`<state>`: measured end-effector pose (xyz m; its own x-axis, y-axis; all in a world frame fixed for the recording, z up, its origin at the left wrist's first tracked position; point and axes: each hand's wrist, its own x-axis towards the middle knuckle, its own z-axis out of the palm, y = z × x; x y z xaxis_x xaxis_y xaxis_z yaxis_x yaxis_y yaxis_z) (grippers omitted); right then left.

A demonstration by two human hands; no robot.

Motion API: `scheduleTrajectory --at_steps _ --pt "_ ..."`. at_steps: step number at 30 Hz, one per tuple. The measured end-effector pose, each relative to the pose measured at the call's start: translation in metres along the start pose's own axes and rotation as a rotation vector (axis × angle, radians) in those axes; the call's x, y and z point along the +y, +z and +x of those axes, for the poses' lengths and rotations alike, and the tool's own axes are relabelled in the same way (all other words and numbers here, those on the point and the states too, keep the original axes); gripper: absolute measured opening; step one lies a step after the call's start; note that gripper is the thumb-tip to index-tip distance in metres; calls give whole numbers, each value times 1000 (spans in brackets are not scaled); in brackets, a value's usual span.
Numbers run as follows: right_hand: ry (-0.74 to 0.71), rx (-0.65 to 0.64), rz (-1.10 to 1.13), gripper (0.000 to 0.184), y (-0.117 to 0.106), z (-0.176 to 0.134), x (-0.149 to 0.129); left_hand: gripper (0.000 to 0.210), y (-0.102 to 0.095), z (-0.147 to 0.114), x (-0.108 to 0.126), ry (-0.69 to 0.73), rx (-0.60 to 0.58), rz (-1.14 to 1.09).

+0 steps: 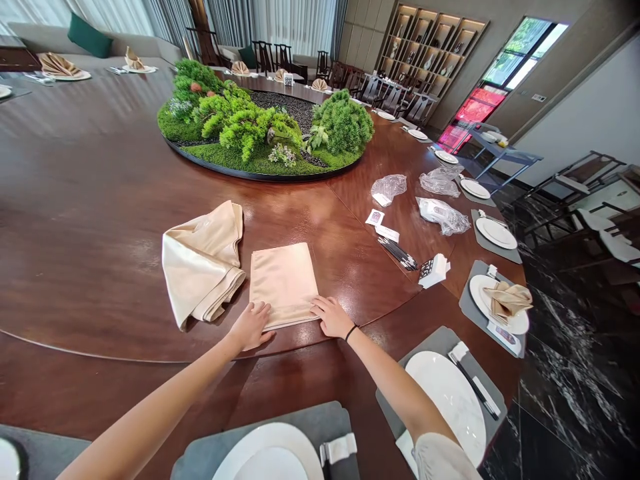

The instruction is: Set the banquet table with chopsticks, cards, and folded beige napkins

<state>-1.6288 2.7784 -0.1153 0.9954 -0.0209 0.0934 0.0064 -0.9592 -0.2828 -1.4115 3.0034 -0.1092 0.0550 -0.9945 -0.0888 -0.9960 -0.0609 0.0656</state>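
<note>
A peach-beige cloth napkin (283, 273) lies flat in a square on the brown wooden table, with a narrow folded strip along its near edge. At the near left corner, my left hand (253, 327) has its fingers on the strip and its thumb along the near edge. My right hand (333, 316), a black band at its wrist, grips the near right corner between fingers and thumb. Both thumbs are partly hidden. To the left of the square rests a loose pile of similar napkins (203, 263), draped and rumpled.
A round planted centrepiece (250, 163) stands beyond the napkins. On the right lie clear plastic bags (443, 215), a bundle of black chopsticks (397, 253) and a white box (434, 270). Place settings ring the table, including a white plate (450, 393) beneath my right forearm.
</note>
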Motion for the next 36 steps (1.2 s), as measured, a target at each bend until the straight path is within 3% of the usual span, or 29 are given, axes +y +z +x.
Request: scheduleTrajectory --at_steps 2,5,9,13,15,17,20,23,25,28,31,34,36 --pt "11 15 -20 43 3 4 -8 41 3 6 8 -34 9 -4" --pt "16 33 -30 35 12 18 -8 27 7 15 13 -114 -30 21" --pt "123 55 139 25 19 26 15 28 11 10 -4 -183 -72 -59" --pt "327 35 552 14 22 8 32 13 13 -18 -35 -185 -118 -529" --pt "337 -24 732 12 23 0 31 20 13 -30 -47 -237 -151 -775" --pt "342 -36 756 11 23 -3 27 22 11 -35 -54 -301 -154 -853" --pt "332 74 513 19 21 8 19 6 6 -29 -52 -286 -63 -608" --pt "239 114 204 27 22 23 16 20 4 -18 -36 -199 22 -243" --pt "209 81 55 26 26 29 14 30 6 -12 -22 -172 6 -113" --pt "239 41 -57 28 30 29 9 28 11 -8 -5 -159 -31 -81" --pt "261 55 -95 35 29 26 -5 42 15 -5 5 -168 -20 -88" --pt "163 76 -95 50 23 29 -15 44 15 1 12 -185 -10 -68" --pt "52 48 -69 44 18 36 -14 38 15 5 14 -187 -13 -50"
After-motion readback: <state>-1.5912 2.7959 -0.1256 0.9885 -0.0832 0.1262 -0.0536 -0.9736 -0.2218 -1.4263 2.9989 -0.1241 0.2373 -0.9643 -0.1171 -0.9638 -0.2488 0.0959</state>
